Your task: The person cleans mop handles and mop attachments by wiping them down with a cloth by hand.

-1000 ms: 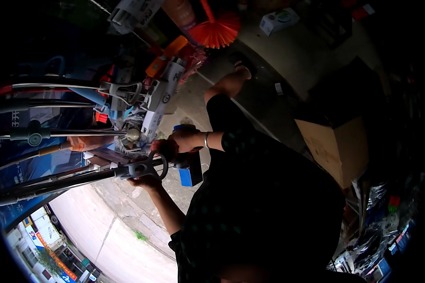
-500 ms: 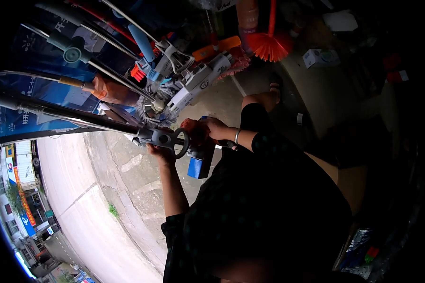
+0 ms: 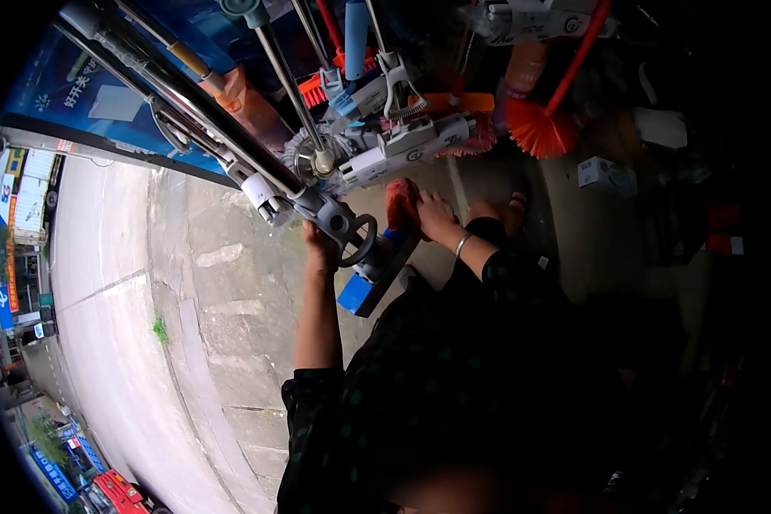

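My left hand (image 3: 319, 246) is wrapped around the grey plastic fitting of a long metal-poled mop (image 3: 231, 141), just behind its dark ring. The pole runs up to the upper left. Beneath the ring is a dark, long block with a blue end (image 3: 355, 293); how it joins the mop I cannot tell. A crumpled red cloth (image 3: 401, 206) lies under my right hand (image 3: 437, 217), which grips it at the far end of that block. A bracelet is on my right wrist.
Several mops and brushes with upright poles crowd the rack, with a white mop head (image 3: 411, 152) nearest. A red bristle brush (image 3: 544, 128) hangs beyond them. A small white box (image 3: 606, 176) stands at right. Concrete paving (image 3: 223, 300) stretches left to a road.
The view has shifted, and the mop pole now slants more steeply. My right hand and the red cloth have moved right and away from my left hand, along the dark block.
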Motion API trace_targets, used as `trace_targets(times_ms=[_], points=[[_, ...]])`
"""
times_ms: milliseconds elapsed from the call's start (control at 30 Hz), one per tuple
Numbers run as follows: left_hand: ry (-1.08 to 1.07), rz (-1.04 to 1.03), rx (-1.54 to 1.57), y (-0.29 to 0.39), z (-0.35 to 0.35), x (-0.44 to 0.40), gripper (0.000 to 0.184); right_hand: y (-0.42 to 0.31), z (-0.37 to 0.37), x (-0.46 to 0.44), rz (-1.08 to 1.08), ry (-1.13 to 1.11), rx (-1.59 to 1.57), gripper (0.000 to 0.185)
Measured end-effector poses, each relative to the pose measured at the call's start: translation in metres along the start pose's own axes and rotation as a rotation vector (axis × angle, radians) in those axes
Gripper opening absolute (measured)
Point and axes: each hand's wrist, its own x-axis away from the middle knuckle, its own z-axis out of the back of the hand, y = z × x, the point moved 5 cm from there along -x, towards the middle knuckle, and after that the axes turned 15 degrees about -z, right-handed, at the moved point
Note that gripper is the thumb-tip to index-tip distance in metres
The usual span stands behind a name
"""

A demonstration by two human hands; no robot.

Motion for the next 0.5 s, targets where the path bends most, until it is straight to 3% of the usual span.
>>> trace_targets(times_ms=[67, 100, 167, 200, 300, 367, 400, 500], points=[[0.014, 0.020, 0.021, -0.004, 0.004, -0.002, 0.081, -0.015, 0.004, 0.018, 0.078, -0.132, -0.077, 0.041], [0.003, 0.010, 0.038, -0.005, 0.004, -0.001, 0.080, -0.034, 0.008, 0.036, 0.188, -0.045, -0.222, 0.053], [0.004, -0.012, 0.111, -0.018, 0.019, -0.004, 0.078, -0.049, -0.006, 0.060, 0.132, -0.146, -0.391, 0.063], [0.018, -0.006, 0.107, -0.021, 0.025, -0.003, 0.079, -0.047, -0.008, 0.061, 0.145, -0.165, -0.389, 0.063], [-0.025, -0.002, 0.072, -0.017, 0.029, -0.003, 0.080, -0.011, -0.015, 0.042, 0.203, -0.135, 0.026, 0.052], [0.054, -0.020, 0.098, -0.015, 0.027, -0.004, 0.079, 0.008, -0.016, 0.026, -0.130, -0.262, -0.161, 0.049], [0.074, -0.018, 0.089, -0.013, 0.026, -0.001, 0.079, 0.006, -0.008, 0.029, -0.073, -0.152, -0.242, 0.049], [0.039, -0.019, 0.112, -0.016, 0.025, -0.007, 0.078, -0.029, 0.004, 0.056, -0.029, -0.138, -0.432, 0.053]])
